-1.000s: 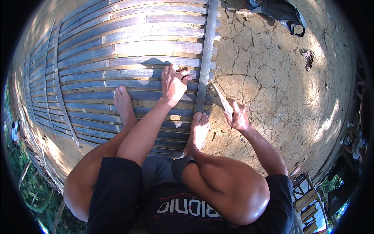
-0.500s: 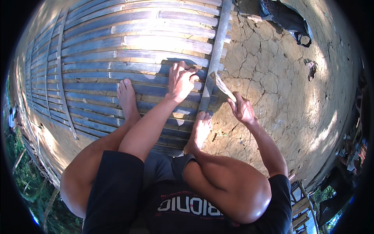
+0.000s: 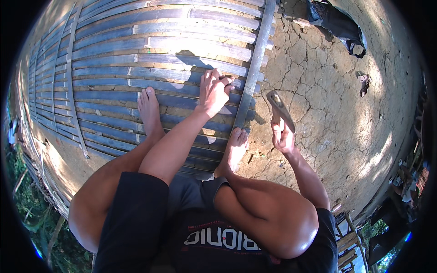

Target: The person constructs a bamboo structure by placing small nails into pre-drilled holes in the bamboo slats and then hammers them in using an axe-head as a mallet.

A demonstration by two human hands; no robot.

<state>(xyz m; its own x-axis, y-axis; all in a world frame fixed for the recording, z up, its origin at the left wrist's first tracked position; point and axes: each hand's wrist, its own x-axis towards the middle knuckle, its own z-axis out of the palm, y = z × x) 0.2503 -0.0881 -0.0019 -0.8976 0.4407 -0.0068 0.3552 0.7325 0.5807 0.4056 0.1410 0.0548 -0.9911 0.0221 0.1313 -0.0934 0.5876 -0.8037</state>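
Note:
My right hand (image 3: 283,137) is closed around the pale handle of a hammer (image 3: 283,110). The hammer's dark, long head is raised over the bare ground, to the right of the bamboo crosspiece (image 3: 255,68). My left hand (image 3: 214,93) rests on the bamboo slats (image 3: 177,59), just left of that crosspiece. Its fingers are bent and pinched together near the slat ends; whatever they pinch is hidden. The slats lie side by side under the crosspiece, forming a large panel on the ground.
My bare left foot (image 3: 149,109) presses on the slats, and my right foot (image 3: 236,148) stands by the crosspiece's near end. Cracked earth (image 3: 318,100) spreads to the right. A torn black plastic sheet (image 3: 337,27) lies at the far right, with a small scrap (image 3: 363,83) nearer.
My right hand has lifted the hammer up and away from the crosspiece, toward the right. My left hand stays at nearly the same place on the slats.

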